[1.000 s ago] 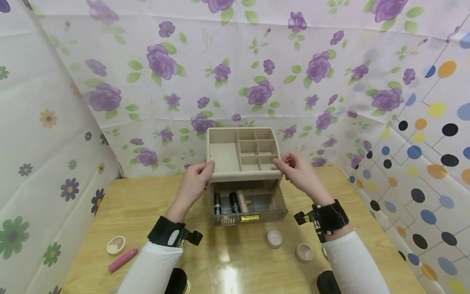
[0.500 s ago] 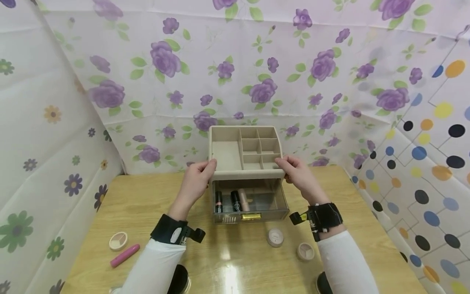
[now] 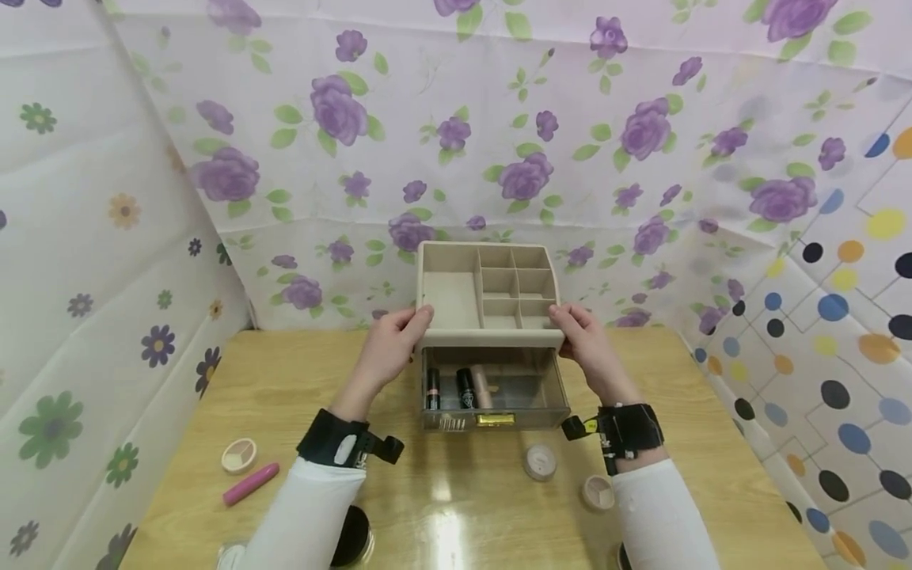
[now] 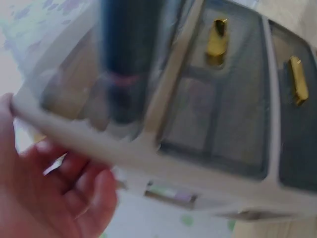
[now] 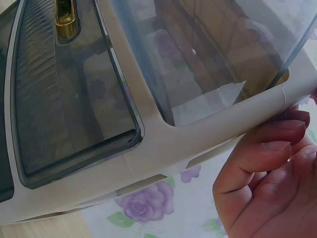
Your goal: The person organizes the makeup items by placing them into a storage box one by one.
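A beige makeup organizer stands against the back, its top split into one large and several small compartments. Below them a clear drawer with a gold handle is pulled out; a black lipstick tube, a black tube and a pinkish-beige tube lie inside. My left hand grips the organizer's left edge, thumb on the top rim. At the opposite edge my right hand holds on likewise, its curled fingers against the side. Lower closed drawers show in the wrist views.
On the wooden table, a round compact and a pink tube lie at left. A small round container and another compact are at right. A black-topped round container sits near the left sleeve.
The head view has shifted, so the scene sits further right. My right forearm has drawn slightly inward. Both hands keep their hold on the organizer, and the drawer stays out.
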The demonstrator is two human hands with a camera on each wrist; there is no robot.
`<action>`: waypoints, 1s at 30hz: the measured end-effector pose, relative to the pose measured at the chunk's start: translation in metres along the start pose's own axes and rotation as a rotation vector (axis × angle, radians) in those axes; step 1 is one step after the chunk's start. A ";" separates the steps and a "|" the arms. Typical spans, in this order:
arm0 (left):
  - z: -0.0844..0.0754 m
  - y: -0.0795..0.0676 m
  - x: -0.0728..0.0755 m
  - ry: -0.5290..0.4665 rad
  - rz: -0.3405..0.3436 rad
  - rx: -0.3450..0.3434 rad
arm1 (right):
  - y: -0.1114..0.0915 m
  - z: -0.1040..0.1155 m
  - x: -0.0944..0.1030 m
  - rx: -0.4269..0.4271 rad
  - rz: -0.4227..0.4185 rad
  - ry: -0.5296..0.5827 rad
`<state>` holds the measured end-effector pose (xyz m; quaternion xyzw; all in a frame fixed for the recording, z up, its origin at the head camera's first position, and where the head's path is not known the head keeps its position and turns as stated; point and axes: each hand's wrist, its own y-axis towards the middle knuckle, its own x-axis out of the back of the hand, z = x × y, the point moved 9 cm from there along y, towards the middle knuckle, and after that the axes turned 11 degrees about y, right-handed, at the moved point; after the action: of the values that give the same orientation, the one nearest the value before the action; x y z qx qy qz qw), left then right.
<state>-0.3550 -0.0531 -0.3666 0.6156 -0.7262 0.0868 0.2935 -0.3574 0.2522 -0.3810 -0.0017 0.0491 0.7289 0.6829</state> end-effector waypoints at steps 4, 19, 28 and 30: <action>0.004 -0.013 0.014 0.051 0.131 -0.016 | 0.003 -0.005 -0.006 -0.013 0.028 0.021; 0.113 -0.147 0.110 0.367 -0.006 0.183 | -0.001 0.001 -0.003 -0.015 0.027 0.096; 0.156 -0.189 0.100 0.458 0.031 0.373 | -0.002 -0.002 -0.002 -0.024 0.013 0.075; 0.158 -0.191 0.097 0.504 0.047 0.379 | -0.002 -0.003 -0.004 -0.028 0.011 0.060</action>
<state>-0.2318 -0.2550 -0.4886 0.6013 -0.6156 0.3772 0.3425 -0.3554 0.2480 -0.3843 -0.0329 0.0595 0.7327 0.6772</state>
